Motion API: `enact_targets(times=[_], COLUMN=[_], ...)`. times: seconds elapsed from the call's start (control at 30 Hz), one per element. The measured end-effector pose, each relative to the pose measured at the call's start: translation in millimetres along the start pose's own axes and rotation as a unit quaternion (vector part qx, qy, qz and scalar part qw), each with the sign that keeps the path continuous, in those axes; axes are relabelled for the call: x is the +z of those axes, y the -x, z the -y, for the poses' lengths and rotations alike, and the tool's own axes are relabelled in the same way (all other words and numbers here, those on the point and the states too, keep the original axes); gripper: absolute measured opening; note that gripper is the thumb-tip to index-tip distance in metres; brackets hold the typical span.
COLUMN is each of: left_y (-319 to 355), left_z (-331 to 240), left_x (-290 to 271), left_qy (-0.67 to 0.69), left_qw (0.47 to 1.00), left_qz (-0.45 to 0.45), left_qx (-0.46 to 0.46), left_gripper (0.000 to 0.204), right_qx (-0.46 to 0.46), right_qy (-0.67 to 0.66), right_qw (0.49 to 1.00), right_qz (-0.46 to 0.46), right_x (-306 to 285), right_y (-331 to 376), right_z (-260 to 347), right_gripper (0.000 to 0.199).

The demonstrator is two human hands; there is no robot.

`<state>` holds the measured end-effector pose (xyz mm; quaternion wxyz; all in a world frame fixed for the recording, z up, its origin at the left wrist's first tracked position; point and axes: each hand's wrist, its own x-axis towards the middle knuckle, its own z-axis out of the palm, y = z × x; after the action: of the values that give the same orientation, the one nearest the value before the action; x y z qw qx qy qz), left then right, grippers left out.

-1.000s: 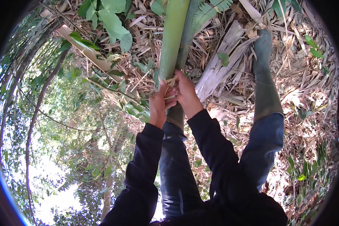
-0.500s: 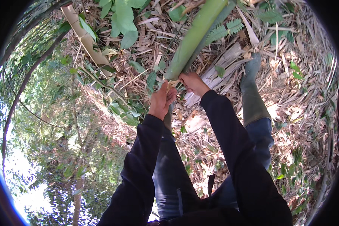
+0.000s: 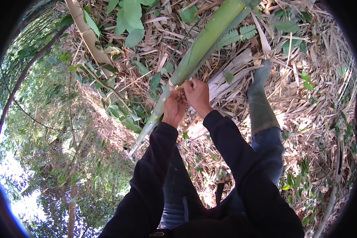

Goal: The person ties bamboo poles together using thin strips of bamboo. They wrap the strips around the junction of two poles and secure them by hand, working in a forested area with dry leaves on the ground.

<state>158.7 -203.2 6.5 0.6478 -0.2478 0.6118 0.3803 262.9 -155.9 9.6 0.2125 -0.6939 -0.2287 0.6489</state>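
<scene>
Where a pale strip [image 3: 179,87] bends round a green stalk [image 3: 204,43], the left hand [image 3: 173,108] and right hand [image 3: 197,96] pinch it (grip partly hidden), seemingly keeping it snug.

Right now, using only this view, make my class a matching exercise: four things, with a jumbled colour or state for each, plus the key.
Things:
1. Bamboo stalk
2. Boot
3. Split log
4. Left hand and right hand

Descriptions:
A. Greyish and weathered
B. Close together, fingers bent
C. Bright green, slanting
D. Dull olive, below a blue trouser leg

Pairs: 1-C, 2-D, 3-A, 4-B
</scene>
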Motion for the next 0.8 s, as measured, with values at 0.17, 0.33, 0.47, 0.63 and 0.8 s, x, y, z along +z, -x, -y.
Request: enact_targets(times=[0.17,0.33,0.47,0.63,0.8], left_y=[2.6,-15.8,-9.6,21.4,49.0], left_z=[6.8,-13.1,-1.2,0.3,-7.2], left_x=[17.7,-11.9,3.6,-5.2,-18.6], left_qy=[0.001,-0.008,-0.085,-0.091,-0.26], left_qw=[1.0,1.0,0.996,0.993,0.965], left_qz=[-0.013,0.005,0.04,-0.018,0.024], left_qx=[0.017,0.004,-0.001,-0.079,0.006], left_gripper=[0.041,0.032,0.035,0.053,0.045], right_qx=[-0.182,-0.177,-0.171,-0.176,-0.207], right_qy=[0.179,0.225,0.266,0.163,0.377], right_qw=[0.967,0.958,0.945,0.963,0.857], right_qz=[-0.015,0.023,0.084,0.125,-0.283], right_x=[-6.5,8.5,-23.2,-103.8,-254.1], right_y=[-11.9,-19.3,-32.8,-5.1,-47.9], right_z=[5.0,21.1,2.8,-16.9,-9.9], right_gripper=[0.024,0.026,0.035,0.025,0.017])
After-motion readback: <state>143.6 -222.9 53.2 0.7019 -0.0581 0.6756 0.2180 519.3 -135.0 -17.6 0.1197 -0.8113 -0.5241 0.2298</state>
